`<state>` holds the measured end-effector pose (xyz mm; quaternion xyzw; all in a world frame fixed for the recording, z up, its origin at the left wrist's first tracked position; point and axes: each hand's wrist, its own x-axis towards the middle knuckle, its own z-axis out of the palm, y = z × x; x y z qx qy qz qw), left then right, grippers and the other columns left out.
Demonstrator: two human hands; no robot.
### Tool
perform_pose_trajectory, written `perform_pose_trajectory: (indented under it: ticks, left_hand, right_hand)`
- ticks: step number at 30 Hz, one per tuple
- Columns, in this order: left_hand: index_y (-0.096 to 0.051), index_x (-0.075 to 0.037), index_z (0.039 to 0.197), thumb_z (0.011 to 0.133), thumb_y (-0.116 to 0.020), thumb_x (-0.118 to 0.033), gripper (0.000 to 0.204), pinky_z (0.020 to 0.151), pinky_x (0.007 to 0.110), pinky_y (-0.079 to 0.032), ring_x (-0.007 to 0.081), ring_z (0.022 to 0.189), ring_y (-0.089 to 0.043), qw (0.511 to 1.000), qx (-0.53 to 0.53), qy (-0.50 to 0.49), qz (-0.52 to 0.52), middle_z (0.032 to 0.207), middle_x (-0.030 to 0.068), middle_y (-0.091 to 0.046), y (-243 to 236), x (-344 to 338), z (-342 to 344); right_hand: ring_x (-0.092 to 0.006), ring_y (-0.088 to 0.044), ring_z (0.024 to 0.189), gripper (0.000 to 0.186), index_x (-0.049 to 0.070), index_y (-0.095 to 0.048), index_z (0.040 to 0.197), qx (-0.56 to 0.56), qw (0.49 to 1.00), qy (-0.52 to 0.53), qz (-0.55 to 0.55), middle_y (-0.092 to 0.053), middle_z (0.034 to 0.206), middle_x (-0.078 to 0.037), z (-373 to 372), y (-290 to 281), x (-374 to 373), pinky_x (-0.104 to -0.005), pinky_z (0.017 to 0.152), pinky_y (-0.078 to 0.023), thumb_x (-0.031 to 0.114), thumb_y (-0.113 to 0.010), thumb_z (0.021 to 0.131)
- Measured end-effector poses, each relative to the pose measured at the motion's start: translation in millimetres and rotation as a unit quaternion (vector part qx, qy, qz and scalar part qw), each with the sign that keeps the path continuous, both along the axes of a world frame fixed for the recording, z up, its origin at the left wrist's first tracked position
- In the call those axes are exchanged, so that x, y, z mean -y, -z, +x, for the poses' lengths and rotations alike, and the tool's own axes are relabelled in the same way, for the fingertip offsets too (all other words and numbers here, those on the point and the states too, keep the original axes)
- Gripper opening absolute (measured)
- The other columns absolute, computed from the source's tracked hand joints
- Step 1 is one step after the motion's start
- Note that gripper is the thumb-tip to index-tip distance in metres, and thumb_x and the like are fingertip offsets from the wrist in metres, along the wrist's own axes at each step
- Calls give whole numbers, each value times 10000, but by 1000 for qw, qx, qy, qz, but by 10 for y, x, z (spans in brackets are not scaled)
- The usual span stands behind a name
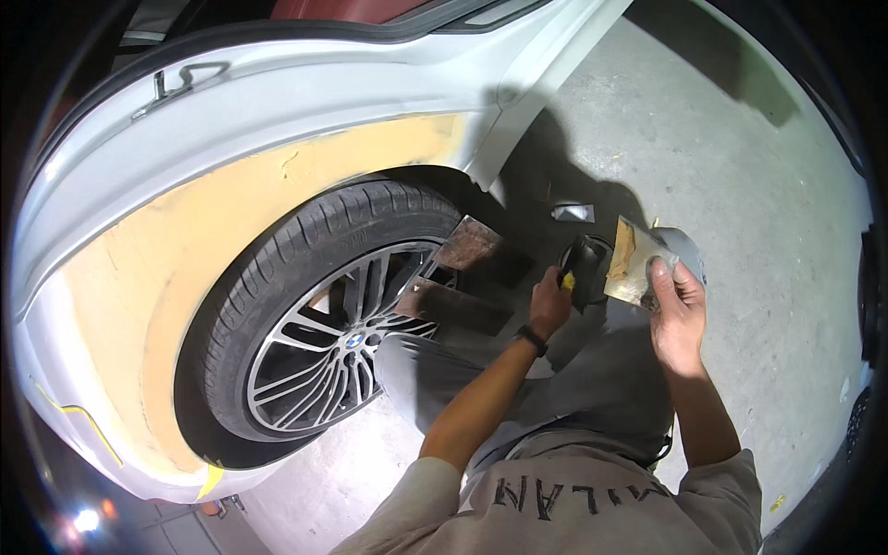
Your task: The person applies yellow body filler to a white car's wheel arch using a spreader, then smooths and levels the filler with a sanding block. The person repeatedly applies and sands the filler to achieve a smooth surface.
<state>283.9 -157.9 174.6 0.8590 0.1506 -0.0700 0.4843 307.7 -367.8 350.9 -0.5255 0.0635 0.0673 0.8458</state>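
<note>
My left hand (549, 303), with a dark band at its wrist, is closed round what looks like a putty knife (585, 268). It has a yellow patch near my fingers, and its wide dark blade lies partly in shadow. My right hand (680, 314) grips a flat metal plate (638, 282) by its edge, thumb on top. A strip of tan body filler (622, 252) sits along the plate's left side. The two tools are close but apart. To the left, a white car's fender carries a broad band of smooth yellowish filler (305, 166) around the wheel arch.
Below the arch is a black tyre (324, 222) on a multi-spoke wheel (356, 340). Two rusty rectangular plates (470, 250) lie beside it, near my left knee. A small silver packet-like piece (573, 214) rests on the grey concrete floor (721, 139). Yellow tape (211, 481) marks the bodywork's lower edge.
</note>
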Motion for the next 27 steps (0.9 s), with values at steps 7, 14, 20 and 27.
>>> perform_pose_trajectory:
  ticks: [7, 14, 20, 27]
  left_hand:
    - [-467, -5, 1526, 1081, -518, -194, 487, 960, 349, -555, 210, 1145, -664, 842, 60, -44, -534, 1362, 136, -632, -1045, -231, -454]
    - [-388, 26, 1585, 1116, -491, -203, 532, 1118, 375, -550, 261, 1312, -643, 716, 27, -154, -681, 1476, 186, -597, -2315, -157, -856]
    - [-421, 24, 1561, 1107, -493, -146, 490, 1070, 348, -576, 219, 1272, -663, 706, 52, -108, -698, 1437, 157, -624, -2455, -194, -921]
    - [-524, 2, 1501, 1115, -449, -130, 415, 590, 164, -419, 40, 739, -549, 753, 2, -271, -599, 1173, 41, -679, -2444, -144, -1046]
  right_hand:
    - [-297, -656, 1203, 422, 151, -774, 1294, 566, 784, -106, -233, -655, 1324, -123, -86, -309, -522, -533, 1055, -564, 116, -794, 874]
    - [-252, -651, 1251, 419, 228, -785, 1298, 667, 689, -42, -281, -664, 1357, -65, -208, -338, -620, -607, 1159, -493, 219, -753, 880]
    - [-263, -622, 1272, 407, 184, -799, 1267, 684, 652, -115, -308, -652, 1346, -77, -168, -388, -424, -621, 1210, -433, 186, -759, 862]
    - [-313, -622, 1261, 365, 69, -791, 1233, 685, 618, -176, -343, -671, 1299, -139, 11, -317, -262, -649, 1212, -415, 166, -689, 897]
